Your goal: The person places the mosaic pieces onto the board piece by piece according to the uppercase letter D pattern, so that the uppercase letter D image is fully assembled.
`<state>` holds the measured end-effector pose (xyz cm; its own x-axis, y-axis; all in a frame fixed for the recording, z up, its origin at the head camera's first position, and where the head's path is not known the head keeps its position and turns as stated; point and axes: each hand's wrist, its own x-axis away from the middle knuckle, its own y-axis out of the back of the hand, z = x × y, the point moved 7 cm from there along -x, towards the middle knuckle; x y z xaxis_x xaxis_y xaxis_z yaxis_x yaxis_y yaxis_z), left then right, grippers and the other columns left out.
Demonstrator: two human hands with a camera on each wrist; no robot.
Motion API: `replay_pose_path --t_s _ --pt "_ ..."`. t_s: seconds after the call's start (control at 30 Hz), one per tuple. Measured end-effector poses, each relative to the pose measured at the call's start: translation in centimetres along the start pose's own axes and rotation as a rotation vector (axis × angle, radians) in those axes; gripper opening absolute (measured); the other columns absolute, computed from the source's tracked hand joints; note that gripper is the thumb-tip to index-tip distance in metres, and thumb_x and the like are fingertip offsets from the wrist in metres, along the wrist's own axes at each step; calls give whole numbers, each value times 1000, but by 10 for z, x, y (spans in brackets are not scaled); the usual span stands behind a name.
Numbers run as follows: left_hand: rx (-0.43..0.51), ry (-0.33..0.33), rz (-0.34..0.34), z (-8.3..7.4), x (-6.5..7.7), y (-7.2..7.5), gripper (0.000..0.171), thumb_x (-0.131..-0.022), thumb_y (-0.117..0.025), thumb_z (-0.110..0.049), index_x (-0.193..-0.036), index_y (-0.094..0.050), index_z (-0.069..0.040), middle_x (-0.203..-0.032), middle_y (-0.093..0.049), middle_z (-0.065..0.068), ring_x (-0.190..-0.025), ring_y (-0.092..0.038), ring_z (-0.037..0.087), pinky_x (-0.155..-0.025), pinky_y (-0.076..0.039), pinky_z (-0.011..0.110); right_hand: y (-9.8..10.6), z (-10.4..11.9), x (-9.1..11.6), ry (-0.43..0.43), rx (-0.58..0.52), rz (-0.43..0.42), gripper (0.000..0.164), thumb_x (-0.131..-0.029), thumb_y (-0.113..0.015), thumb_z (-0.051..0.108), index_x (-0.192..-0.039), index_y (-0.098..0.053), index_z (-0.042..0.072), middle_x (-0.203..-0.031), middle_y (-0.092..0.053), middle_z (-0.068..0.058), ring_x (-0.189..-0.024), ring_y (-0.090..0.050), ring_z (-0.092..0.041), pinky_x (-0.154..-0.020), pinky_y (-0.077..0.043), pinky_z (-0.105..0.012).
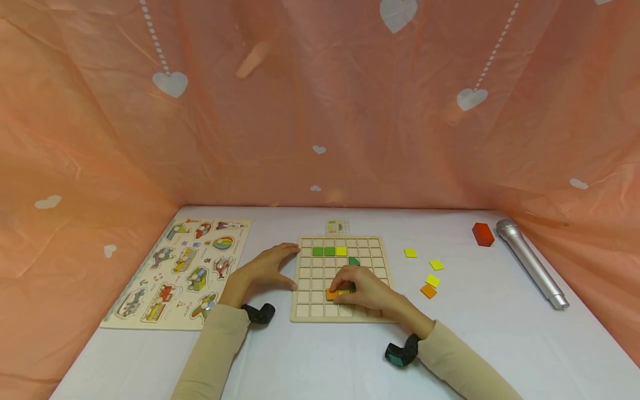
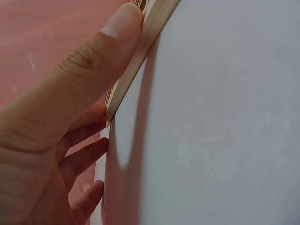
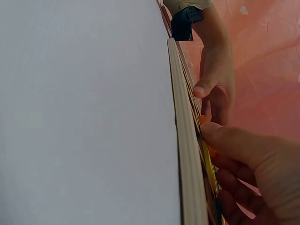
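Note:
A wooden grid board [image 1: 303, 311] lies on the white table. Along its left edge rests my left hand [image 1: 265, 266], thumb and fingers spread, the thumb [image 2: 124, 23] against the rim in the left wrist view. My right hand [image 1: 365, 289] pinches an orange square tile [image 1: 330, 295] low over the grid. A yellow tile [image 1: 343, 292] shows under its fingers. In an upper row sit green tiles [image 1: 323, 251] beside a yellow tile [image 1: 341, 251]. A dark green piece [image 1: 354, 260] lies just beyond the right hand, which hides part of the grid.
Right of the board lie loose yellow tiles [image 1: 410, 253] and an orange tile [image 1: 428, 291]. Farther right are a red block [image 1: 483, 234] and a silver microphone [image 1: 535, 268]. A picture puzzle board [image 1: 172, 280] lies at left, and a small patterned card [image 1: 337, 226] behind the grid.

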<state>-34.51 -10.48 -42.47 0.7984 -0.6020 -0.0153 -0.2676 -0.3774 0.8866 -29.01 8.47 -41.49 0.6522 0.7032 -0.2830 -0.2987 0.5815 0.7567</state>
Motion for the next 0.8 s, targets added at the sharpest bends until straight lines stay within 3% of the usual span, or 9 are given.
replay_pose_path --t_s 0.27,0.57,0.8 --pt "13 1 -1 0 1 -1 92 -67 -82 -40 -139 -40 0 -144 -38 16 -135 -31 34 -112 -26 47 -2 -1 -1 3 4 14 16 -78 -76 24 -92 -73 17 -93 -64 11 -90 -57 -4 -79 -49 -22" --pt "3 -8 -8 -2 1 2 91 -66 -82 -39 -138 -41 0 -143 -39 17 -134 -32 34 -111 -27 47 -2 4 -1 -5 41 34 15 -79 -75 23 -93 -74 17 -95 -61 9 -91 -52 -7 -77 -47 -22" --pt "-10 -12 -5 -1 0 1 92 -66 -82 -39 -138 -41 1 -143 -39 17 -133 -33 35 -111 -27 47 18 -4 8 5 -59 -7 26 -79 -75 19 -103 -69 11 -99 -59 2 -86 -56 -17 -71 -52 -27"
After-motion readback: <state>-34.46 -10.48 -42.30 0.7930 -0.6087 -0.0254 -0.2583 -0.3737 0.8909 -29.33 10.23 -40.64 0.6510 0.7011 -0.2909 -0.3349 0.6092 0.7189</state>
